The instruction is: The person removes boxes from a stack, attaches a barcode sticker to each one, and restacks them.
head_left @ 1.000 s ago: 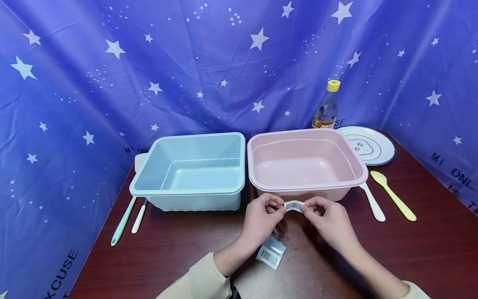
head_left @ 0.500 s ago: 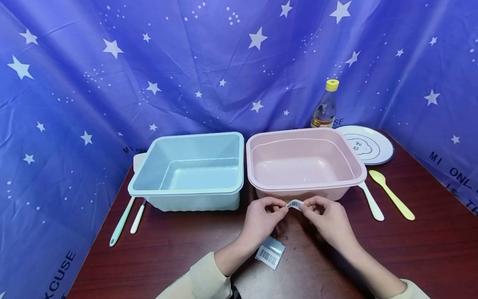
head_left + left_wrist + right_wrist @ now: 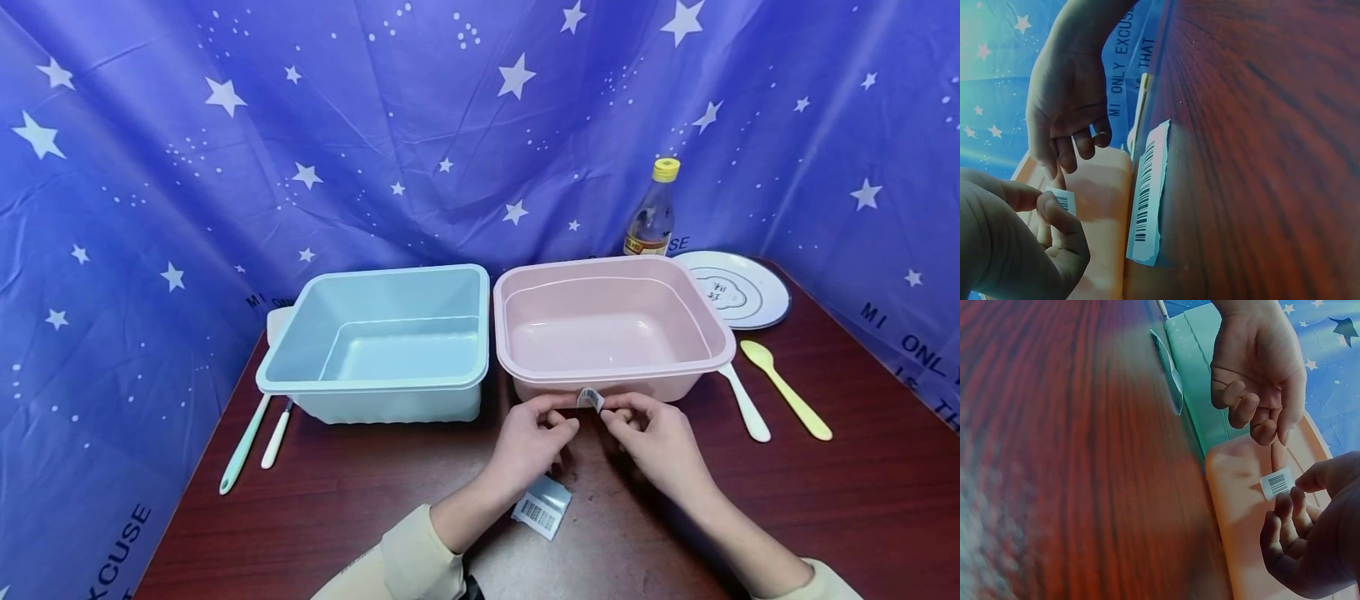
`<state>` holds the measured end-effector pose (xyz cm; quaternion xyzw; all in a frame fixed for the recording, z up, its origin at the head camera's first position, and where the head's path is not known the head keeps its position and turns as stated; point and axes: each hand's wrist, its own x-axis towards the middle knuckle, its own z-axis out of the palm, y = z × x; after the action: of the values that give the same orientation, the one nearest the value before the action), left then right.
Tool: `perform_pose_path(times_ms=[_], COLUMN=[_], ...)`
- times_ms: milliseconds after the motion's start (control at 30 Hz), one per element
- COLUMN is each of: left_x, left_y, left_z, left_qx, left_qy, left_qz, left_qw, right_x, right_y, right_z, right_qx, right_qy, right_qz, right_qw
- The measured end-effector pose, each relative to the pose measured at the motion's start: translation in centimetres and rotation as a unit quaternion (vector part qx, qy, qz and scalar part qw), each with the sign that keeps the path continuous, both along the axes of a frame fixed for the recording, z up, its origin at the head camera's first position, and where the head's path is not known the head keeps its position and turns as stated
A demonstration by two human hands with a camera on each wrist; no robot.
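The pink basin [image 3: 615,373] set the place of the work: both hands were busy just before its near wall. The right hand [image 3: 660,437] pinched one end of a barcode label [image 3: 1278,482] between its thumb and index finger. The left hand [image 3: 525,437] met the other end with a straight index finger, its thumb apart and its remaining fingers curled round nothing. The label bowed in front of the pink basin's near wall; whether it touched the wall could not be told. Good handling, I judged, meant gripping only the edges, easing out the bend from the middle, and keeping the probably sticky back from folding onto itself.

Counted around the pink basin, one starred curtain [image 3: 420,108] hung behind it and one dark red surface [image 3: 337,492] lay under it. One blue basin [image 3: 382,404] stood just to its left, one plate [image 3: 761,283] lay beyond its far right corner, and one bottle [image 3: 651,218] stood behind it. Four utensils showed: one yellow spoon [image 3: 787,392] and one broad white handle [image 3: 748,408] to its right, one mint handle [image 3: 245,450] and one slim white handle [image 3: 277,437] well to its left. One silvery scrap [image 3: 542,507] lay before it; just one label was held.
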<state>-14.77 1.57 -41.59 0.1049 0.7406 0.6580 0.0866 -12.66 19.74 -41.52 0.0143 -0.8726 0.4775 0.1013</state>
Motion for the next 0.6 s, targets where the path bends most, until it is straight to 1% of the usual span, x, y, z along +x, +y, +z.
perform_pose_path(times_ms=[133,267,367,467,600], left_x=[0.06,0.13,0.16,0.21,0.34], left_y=[0.02,0.06,0.02,-0.03,-0.11], left_z=[0.03,0.06,0.10,0.18,0.25], left_qx=[0.010,0.016,0.010,-0.003,-0.025], left_qy=[-0.010,-0.016,-0.013,-0.004,0.028], left_qz=[-0.005,-0.001,0.001,0.008,0.031], left_qw=[0.9999,0.9997,0.9999,1.0000,0.9988], right_x=[-0.01,0.00,0.02,0.06,0.09], right_y=[0.03,0.04,0.04,0.06,0.13], right_z=[-0.05,-0.05,0.00,0.07,0.13], right_qx=[-0.003,-0.007,-0.005,0.002,0.007], right_qy=[-0.003,-0.006,-0.003,0.002,0.000], right_qz=[0.005,0.002,-0.003,-0.006,-0.003], right_qw=[1.000,1.000,1.000,1.000,1.000])
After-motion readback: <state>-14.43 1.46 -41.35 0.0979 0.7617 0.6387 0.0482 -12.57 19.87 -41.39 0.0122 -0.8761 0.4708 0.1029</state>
